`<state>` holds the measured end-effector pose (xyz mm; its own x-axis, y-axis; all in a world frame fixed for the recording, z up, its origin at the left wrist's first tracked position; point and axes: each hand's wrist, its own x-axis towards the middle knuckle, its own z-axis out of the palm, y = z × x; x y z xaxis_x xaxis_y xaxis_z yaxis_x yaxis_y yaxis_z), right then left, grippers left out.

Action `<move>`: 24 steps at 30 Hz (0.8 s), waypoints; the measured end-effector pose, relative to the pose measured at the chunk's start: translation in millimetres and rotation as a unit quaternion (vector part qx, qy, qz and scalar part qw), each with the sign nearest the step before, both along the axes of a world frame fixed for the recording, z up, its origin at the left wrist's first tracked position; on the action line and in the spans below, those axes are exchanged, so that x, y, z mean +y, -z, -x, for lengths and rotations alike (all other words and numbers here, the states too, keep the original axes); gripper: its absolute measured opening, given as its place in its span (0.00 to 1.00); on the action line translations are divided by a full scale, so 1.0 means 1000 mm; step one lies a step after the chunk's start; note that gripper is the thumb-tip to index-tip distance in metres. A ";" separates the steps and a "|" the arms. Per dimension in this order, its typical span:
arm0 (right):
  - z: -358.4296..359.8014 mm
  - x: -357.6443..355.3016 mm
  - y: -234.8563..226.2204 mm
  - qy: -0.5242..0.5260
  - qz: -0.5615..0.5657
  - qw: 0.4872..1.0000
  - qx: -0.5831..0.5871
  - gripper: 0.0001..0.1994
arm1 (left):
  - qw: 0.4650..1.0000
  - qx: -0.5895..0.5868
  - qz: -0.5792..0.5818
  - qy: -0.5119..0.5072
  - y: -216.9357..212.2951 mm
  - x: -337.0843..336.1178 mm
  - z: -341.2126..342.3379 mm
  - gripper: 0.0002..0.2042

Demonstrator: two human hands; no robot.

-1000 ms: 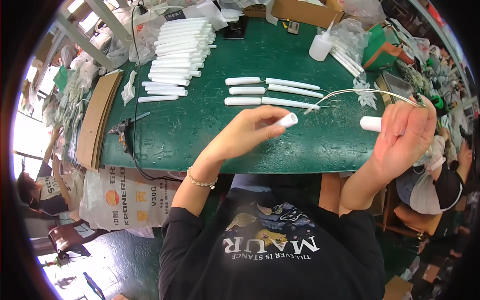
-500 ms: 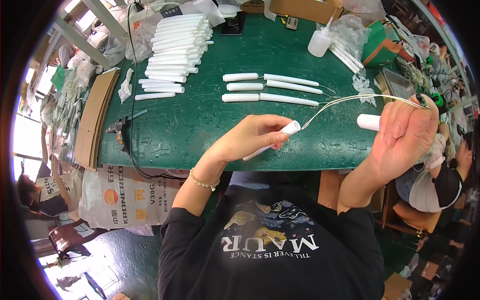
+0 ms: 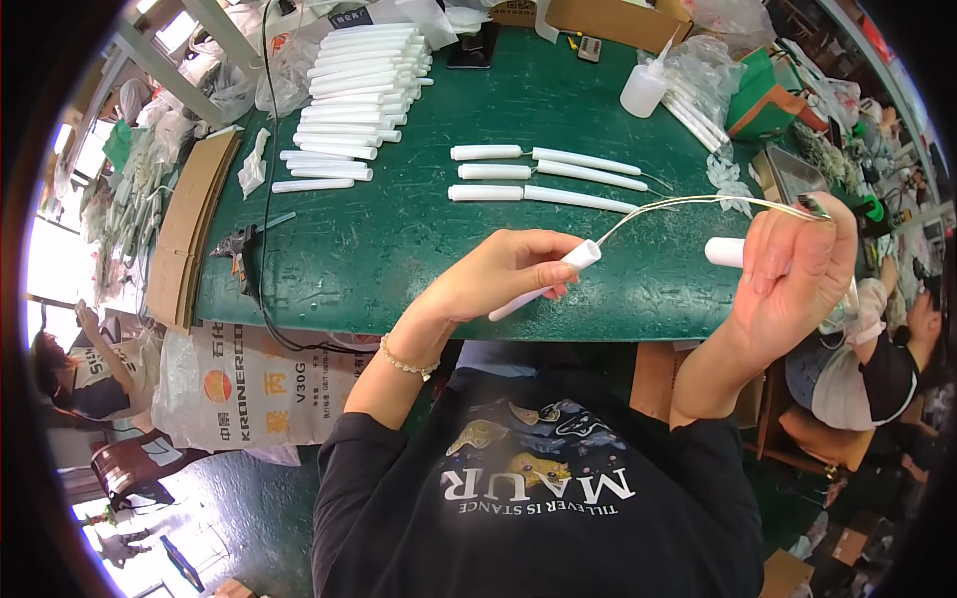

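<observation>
My left hand [image 3: 503, 274] grips a slim white tube [image 3: 543, 281] that points toward me, its open end up near my thumb. A thin pale wire [image 3: 688, 204] runs from that open end across to my right hand [image 3: 793, 269]. The right hand pinches the wire's far end, where a small dark connector [image 3: 812, 206] shows, and also holds a short white tube [image 3: 726, 251] against the palm. Both hands hover above the near edge of the green table [image 3: 399, 249].
Three pairs of white tubes [image 3: 543, 176] lie in rows mid-table, and a big stack of white tubes [image 3: 361, 75] sits at the back left. A glue gun [image 3: 244, 242] with cable lies left. A squeeze bottle [image 3: 643, 88], bags and boxes crowd the far right. Another person sits right.
The wire now runs into the open end of the left-hand tube, and that tube sticks out further below my fingers. My right hand has stayed almost in place.
</observation>
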<state>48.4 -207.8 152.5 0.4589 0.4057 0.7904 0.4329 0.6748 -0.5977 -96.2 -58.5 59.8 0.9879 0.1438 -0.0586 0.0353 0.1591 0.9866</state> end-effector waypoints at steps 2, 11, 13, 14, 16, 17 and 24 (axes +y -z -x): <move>-0.002 -0.001 0.004 -0.004 -0.008 1.000 0.003 0.09 | 1.000 -0.007 0.016 0.013 -0.005 0.000 0.000 0.16; 0.003 -0.007 0.035 -0.031 0.362 0.931 0.023 0.04 | 0.999 -0.009 0.041 -0.017 -0.009 0.001 0.010 0.12; 0.003 -0.008 0.046 -0.036 0.378 0.924 0.034 0.04 | 0.999 0.002 0.051 -0.010 -0.009 -0.002 0.010 0.12; 0.003 -0.008 0.049 -0.040 0.394 0.917 0.044 0.04 | 0.998 0.012 0.061 -0.002 -0.009 -0.003 0.011 0.13; 0.005 -0.009 0.051 -0.039 0.408 0.911 0.055 0.04 | 0.999 0.016 0.051 0.007 -0.009 -0.004 0.012 0.13; 0.005 -0.010 0.053 -0.043 0.410 0.910 0.056 0.04 | 0.999 0.019 0.040 0.017 -0.009 -0.004 0.012 0.13; 0.006 -0.012 0.059 -0.045 0.432 0.898 0.064 0.04 | 0.999 0.025 -0.028 -0.005 -0.014 -0.014 0.013 0.13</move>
<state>42.7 -220.2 93.1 0.4583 0.8827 0.1044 0.2894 -0.0371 -0.9565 -108.9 -72.1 73.4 0.9825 0.1578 -0.0987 0.0828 0.1045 0.9911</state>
